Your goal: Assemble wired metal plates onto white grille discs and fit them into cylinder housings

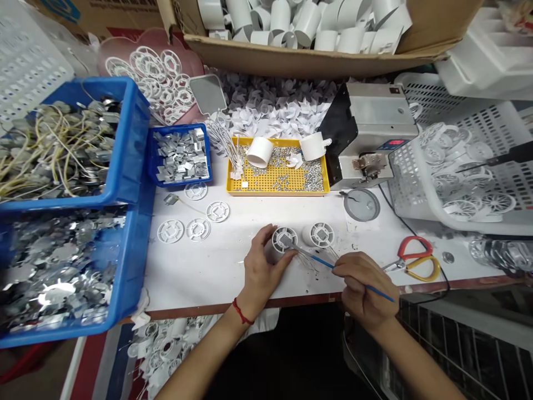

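Fingers (286,260) of the left hand (259,271) close around a white plastic cylinder (272,254), while those of the right hand (368,283) grip a slim blue-handled brush (322,261) slanting over the cylinder's spoked end. Whether its tip touches is hard to tell. That end already carries a grey square at its centre; so does a second cylinder (322,235), standing between the hands, just beyond the fingers. These two pieces look well along, whereas four loose spoked rings (170,231), left of the left fingers, and two cylinders in the yellow tray (275,193) beyond them seem not yet fitted.

The white-topped table (187,283) is crowded: farther left of the fingers sit large blue bins (131,261) of metal parts and a smaller blue tray (209,158); right of the right fingers lie red-and-yellow-handled pliers (402,263). Beyond those fingers stands a silver machine (381,111), with a white basket (458,221) to its right. Farthest from the fingers, a cardboard box (316,62) brims with more white cylinders.
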`<state>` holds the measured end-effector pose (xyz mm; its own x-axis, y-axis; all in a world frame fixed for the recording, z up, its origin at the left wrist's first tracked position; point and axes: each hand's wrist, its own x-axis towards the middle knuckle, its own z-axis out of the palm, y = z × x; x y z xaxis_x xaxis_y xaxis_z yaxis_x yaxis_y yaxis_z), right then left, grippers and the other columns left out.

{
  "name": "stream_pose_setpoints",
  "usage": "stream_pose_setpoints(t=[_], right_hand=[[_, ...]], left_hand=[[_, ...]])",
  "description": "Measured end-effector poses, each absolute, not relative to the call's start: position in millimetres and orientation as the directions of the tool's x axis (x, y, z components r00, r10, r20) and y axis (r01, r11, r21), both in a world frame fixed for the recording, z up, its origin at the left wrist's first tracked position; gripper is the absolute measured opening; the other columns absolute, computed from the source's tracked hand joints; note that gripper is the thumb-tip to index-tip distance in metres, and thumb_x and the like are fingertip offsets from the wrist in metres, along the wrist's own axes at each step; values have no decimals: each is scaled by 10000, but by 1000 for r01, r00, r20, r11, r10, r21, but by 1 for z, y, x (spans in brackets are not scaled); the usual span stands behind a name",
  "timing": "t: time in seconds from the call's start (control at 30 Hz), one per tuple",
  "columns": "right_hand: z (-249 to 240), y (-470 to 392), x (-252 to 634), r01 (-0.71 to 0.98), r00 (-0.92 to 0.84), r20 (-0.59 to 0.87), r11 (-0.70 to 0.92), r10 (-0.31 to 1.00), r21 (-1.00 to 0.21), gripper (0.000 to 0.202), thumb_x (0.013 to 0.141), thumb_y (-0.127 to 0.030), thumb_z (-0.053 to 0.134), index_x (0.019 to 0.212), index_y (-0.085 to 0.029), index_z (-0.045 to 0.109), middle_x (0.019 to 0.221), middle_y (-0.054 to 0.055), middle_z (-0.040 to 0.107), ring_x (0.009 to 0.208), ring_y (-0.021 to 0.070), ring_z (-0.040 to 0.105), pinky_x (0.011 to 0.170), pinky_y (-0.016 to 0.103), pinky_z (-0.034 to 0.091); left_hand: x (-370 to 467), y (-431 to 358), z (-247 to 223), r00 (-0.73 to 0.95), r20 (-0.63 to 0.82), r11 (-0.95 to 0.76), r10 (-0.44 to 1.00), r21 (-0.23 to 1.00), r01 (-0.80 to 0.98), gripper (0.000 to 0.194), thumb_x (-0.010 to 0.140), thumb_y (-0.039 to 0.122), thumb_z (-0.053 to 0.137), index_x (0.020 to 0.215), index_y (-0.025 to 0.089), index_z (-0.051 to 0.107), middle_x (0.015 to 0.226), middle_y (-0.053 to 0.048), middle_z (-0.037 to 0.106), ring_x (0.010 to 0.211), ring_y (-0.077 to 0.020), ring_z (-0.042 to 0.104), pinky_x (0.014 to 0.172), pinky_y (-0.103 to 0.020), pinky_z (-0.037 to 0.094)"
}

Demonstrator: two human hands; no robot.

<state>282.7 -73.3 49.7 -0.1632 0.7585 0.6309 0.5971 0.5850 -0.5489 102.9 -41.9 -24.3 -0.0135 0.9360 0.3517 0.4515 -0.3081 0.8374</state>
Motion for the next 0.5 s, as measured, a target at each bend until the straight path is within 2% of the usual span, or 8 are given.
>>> stream_pose_setpoints(t=[0.27,0.5], right_hand=[[52,-74,283,602,-173,642,596,747,-531,192,944,-145,414,956,-180,603,709,52,612,651,181,626,533,328,525],[50,-77,281,576,-196,690,652,697,-494,193,887,-49,453,955,-144,607,681,40,598,637,173,630,523,308,518]], left_hand=[[103,-42,-22,-13,336,-292,942,836,465,619,782,354,746,1302,212,441,1157,-98,651,1030,-207,681,896,-345,590],[103,-43,-22,-10,332,-287,943,827,483,591,803,381,723,1296,206,447,1170,-103,647,1035,-213,681,898,-355,589]])
